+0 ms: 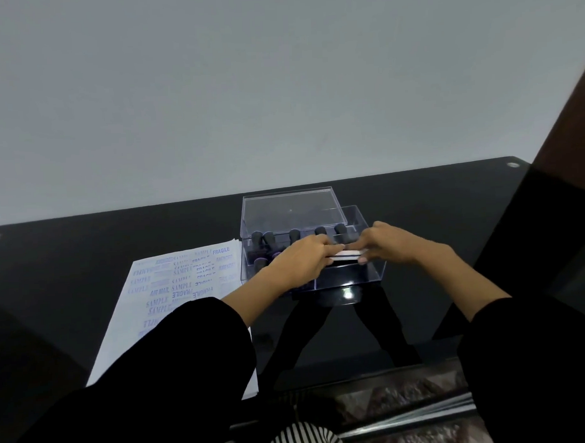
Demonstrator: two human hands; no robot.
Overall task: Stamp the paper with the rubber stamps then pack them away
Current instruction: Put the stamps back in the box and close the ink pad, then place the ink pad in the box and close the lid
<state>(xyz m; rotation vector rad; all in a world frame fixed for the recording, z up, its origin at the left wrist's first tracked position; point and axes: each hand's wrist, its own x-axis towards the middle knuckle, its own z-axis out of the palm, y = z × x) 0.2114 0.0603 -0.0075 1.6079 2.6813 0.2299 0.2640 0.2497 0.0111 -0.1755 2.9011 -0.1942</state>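
A: Where do the task's things sit?

B: The paper point(161, 292) lies flat on the glossy black bench point(451, 249), just left of the clear box point(369, 275). It is crowded with blue prints such as SAMPLE and FRAGILE. The rubber stamps point(295, 235) stand upright in rows inside the box with their dark, rounded knobs up. The lid point(289, 210) is tipped up behind them.

A: And the person's hands?

B: They meet over the right part of the box. The left hand point(299, 264) and the right hand point(394, 244) each pinch one end of a flat case point(345, 255). The fingers curl over its top and the right thumb sits below. It is thin, with a pale edge, and is held level above the open compartment. It is probably the ink pad, but it is too blurred to be sure.

A: How should it handle?

B: It looks light and stiff, like a hard plastic shell, so holding it by the short ends seems sound. Smooth plastic could slip, and keeping it level would guard against ink escaping. The box walls look thin and rigid, so they are likely to scratch or crack if knocked. The box may also slide on so slick a bench. Each stamp is best taken by its knob, since the rubber face is soft and likely wet with ink.
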